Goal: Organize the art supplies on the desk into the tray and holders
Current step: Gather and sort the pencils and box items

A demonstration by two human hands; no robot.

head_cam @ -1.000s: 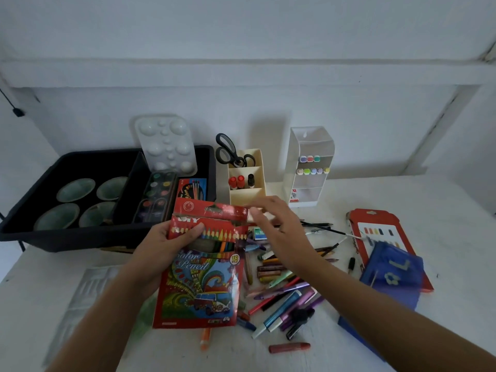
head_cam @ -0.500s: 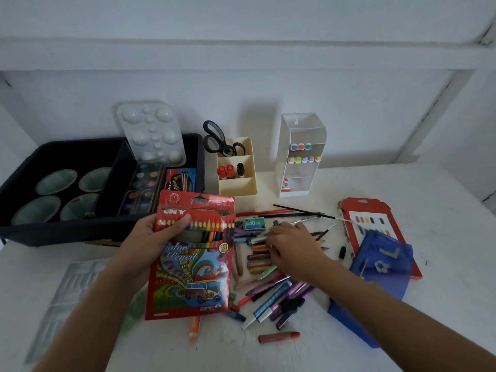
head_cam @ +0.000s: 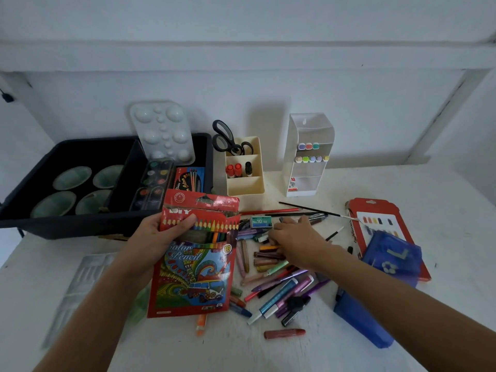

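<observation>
The left hand (head_cam: 161,237) holds the coloured pencil box (head_cam: 193,269) near its top. The thumb lies across the printed front and the fingers (head_cam: 150,224) wrap behind it. The top flap stands open just above that grip, and the lower end hangs free over the worktop (head_cam: 362,181). If the box tips forward, the pencils would likely slide out past the thumb and rejoin the mess.

The right hand (head_cam: 298,237) is down in the loose pile of crayons and pens (head_cam: 271,264), with its fingers (head_cam: 276,234) curled onto the sticks. Whether they have pinched one yet cannot be told. A small staples box (head_cam: 261,222) sits just beyond those fingertips, and a thin paintbrush (head_cam: 308,209) lies farther out. A hasty pull from the heap could drag neighbouring crayons along, and the round ones may roll toward the near edge.

The right forearm crosses over pens lying behind the fingers, so drawing the arm back low could sweep them sideways.

The black tray (head_cam: 67,224) is to the left of the left-hand fingers, and the cream holder (head_cam: 245,183) is just beyond the box. Both are within reach, but most supplies are not yet sorted.
</observation>
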